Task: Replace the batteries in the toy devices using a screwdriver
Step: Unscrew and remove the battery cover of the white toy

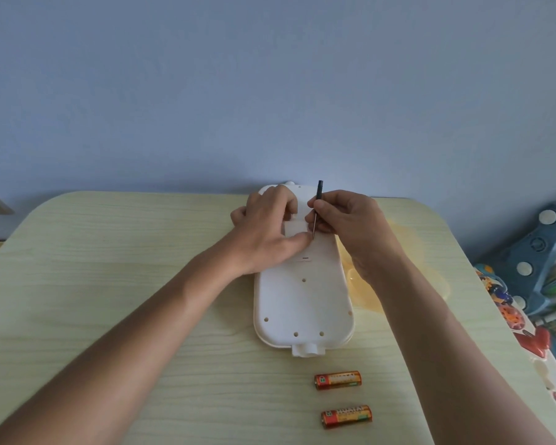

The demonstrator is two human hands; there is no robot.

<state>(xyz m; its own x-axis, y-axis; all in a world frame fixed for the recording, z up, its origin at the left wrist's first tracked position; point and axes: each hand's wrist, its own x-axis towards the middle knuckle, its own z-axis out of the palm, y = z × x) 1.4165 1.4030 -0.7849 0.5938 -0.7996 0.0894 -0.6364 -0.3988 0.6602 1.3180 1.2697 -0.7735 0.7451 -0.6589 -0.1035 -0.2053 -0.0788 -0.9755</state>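
Observation:
A white toy device (304,303) lies back side up on the pale wooden table (109,284). My left hand (267,229) presses down on its upper part, fingers resting on the rectangular battery cover (294,231). My right hand (347,224) grips a thin black screwdriver (318,200) held nearly upright, its tip down at the cover's right edge, beside my left index finger. Two orange AA batteries lie loose on the table below the toy, one (337,379) above the other (346,416).
A yellow translucent plastic piece (430,277) lies on the table to the right of the toy, partly under my right forearm. Colourful toys (540,284) are piled beyond the table's right edge. A blue wall stands behind the table.

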